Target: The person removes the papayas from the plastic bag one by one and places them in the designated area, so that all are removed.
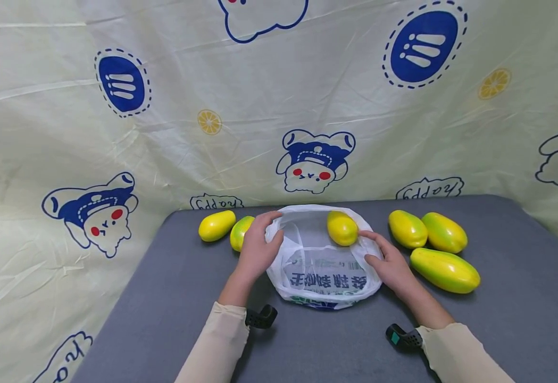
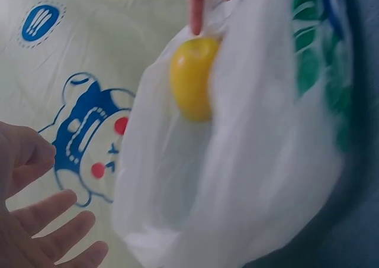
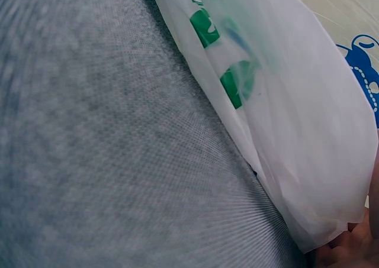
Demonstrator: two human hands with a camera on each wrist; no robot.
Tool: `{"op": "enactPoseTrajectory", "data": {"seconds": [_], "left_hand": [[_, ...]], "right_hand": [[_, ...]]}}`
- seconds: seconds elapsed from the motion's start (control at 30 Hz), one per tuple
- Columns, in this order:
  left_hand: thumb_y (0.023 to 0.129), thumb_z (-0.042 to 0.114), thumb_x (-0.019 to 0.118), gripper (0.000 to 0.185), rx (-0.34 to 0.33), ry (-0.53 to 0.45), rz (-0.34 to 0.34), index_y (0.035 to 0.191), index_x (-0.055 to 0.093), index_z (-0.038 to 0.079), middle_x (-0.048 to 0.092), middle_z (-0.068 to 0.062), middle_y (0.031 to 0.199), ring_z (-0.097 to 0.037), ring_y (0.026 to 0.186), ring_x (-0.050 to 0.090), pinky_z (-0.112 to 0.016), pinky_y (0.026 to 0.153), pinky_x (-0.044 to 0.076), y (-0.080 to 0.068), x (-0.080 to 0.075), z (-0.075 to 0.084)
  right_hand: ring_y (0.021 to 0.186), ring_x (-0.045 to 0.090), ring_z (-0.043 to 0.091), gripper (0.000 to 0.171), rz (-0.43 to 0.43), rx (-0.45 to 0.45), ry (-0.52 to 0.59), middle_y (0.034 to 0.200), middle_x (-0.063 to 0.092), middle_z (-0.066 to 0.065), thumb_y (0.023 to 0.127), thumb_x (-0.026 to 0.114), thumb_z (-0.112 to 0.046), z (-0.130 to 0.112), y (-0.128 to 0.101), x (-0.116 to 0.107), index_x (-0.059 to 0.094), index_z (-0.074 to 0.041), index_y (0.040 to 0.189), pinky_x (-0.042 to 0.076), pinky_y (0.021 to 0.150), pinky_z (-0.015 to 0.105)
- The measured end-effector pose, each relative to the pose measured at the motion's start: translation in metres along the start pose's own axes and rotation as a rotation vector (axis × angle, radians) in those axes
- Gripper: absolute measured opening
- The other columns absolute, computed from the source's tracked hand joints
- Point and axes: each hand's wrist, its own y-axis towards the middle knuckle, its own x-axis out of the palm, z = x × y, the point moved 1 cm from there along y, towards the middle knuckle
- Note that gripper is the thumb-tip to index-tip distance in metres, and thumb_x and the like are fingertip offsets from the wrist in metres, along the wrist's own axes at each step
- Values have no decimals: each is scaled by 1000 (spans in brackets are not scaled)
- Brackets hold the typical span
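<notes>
A white plastic bag (image 1: 279, 284) with printed lettering sits on the table, its mouth spread wide. Inside, at the far right of the mouth, is a yellow papaya (image 1: 342, 229), also visible in the left wrist view. My right hand (image 1: 393, 266) is at the bag's right rim, index fingertip right by the papaya and thumb apart from it. In the right wrist view the bag's side partly hides this hand. My left hand (image 1: 258, 247) is beside the left rim; the left wrist view shows its fingers spread with nothing between them.
Two papayas lie left of the bag, one papaya (image 1: 216, 225) farther out and another papaya (image 1: 240, 234) partly behind my left hand. Three more, including a long papaya (image 1: 445, 270), are grouped right of my right hand. A printed curtain (image 1: 255, 159) hangs behind the grey table (image 1: 164, 319).
</notes>
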Motion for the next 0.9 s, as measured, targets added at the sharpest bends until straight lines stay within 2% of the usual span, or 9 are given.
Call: {"op": "enactPoseTrajectory", "data": {"seconds": [0.13,0.27,0.47,0.63,0.9], "left_hand": [[97,15,61,37,41,67,-76,134,61,15,56,-4,142,-23,134,52,-44,112,43,-5,16,2],[98,18,61,38,54,147,-159,135,60,15,52,-5,147,-24,134,52,-45,112,44,-11,31,4],[97,20,62,39,48,192,-214,136,60,16,43,-8,154,-29,137,49,-48,111,44,-13,45,14],[97,22,61,43,49,183,-243,140,57,17,40,-8,157,-28,141,45,-48,112,43,-6,53,20],[97,23,62,58,-58,83,-332,150,42,13,37,-11,156,-26,139,45,-44,116,39,14,79,13]], "right_hand": [[152,18,44,57,6,-15,14,167,19,17,100,50,-10,1,1,1,35,-21,154,17,118,68],[152,19,43,59,14,-20,26,167,19,16,100,50,-10,2,1,3,32,-21,155,17,118,67],[151,21,42,63,29,-38,24,166,21,16,99,50,-7,4,0,2,28,-21,157,18,119,66],[152,20,41,64,34,-59,13,166,21,15,99,49,-7,4,1,0,28,-21,157,18,119,65],[152,19,41,65,27,-48,29,167,20,14,98,47,-3,4,1,0,29,-21,157,17,119,65]]}}
